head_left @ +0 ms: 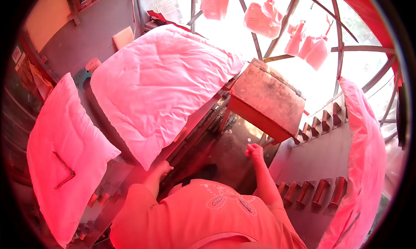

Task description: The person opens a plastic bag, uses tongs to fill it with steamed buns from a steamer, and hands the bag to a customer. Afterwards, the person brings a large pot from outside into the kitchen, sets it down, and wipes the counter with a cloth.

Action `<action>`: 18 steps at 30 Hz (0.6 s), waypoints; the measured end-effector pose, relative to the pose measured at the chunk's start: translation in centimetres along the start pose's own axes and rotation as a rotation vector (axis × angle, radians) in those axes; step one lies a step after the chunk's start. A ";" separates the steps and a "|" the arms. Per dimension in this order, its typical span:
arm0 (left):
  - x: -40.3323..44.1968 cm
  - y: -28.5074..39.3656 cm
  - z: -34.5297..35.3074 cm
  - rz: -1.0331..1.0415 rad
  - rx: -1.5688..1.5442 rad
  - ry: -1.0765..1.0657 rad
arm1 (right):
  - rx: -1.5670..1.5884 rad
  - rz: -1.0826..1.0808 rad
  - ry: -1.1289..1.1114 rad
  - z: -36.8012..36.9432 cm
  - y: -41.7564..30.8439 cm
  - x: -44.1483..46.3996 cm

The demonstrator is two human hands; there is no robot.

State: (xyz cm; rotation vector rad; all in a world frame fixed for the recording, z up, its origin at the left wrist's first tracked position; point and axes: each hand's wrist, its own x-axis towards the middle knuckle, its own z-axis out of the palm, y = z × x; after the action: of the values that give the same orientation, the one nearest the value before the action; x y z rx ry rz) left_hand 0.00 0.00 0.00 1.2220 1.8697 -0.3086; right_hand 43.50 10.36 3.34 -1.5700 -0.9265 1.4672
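My left hand [164, 168] is low and left of centre, its fingers loosely curled and nothing visible in them. It is just right of the lower corner of a large white quilted cover [156, 84], which looks pink in the red light. I cannot tell whether the hand touches the cover. My right hand [255, 152] is raised in front of my body, curled into a loose fist with nothing seen in it. Above it stands a worn box with a closed lid [268, 95]. A second quilted cover [65, 158] at the left carries a thin bent rod [66, 173].
Another quilted cover [366, 162] drapes along the right side. Rows of short brown blocks [320, 195] line a grey panel [310, 151] there. Several plastic jugs [263, 20] hang from the frame at the top. Dark floor [221, 158] shows between the furniture.
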 end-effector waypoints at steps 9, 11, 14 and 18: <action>9.3 36.0 -15.1 0.875 -0.333 0.225 | -0.169 -0.248 0.089 -9.4 -24.9 32.0; 11.3 36.8 -16.5 0.834 -0.384 0.350 | -0.204 -0.284 0.125 -11.3 -29.2 40.4; 12.9 32.3 -14.8 0.419 -0.388 0.424 | -0.150 -0.310 0.166 -11.2 -36.1 51.4; 10.9 32.6 -15.4 0.124 -0.462 0.321 | -0.073 -0.417 0.109 -11.2 -44.6 63.3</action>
State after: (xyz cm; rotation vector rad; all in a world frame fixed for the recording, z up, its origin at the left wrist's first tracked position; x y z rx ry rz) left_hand 17.70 32.15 8.57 1.0990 1.9733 0.3918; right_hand 58.95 85.82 16.80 -1.3868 -1.1706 1.0563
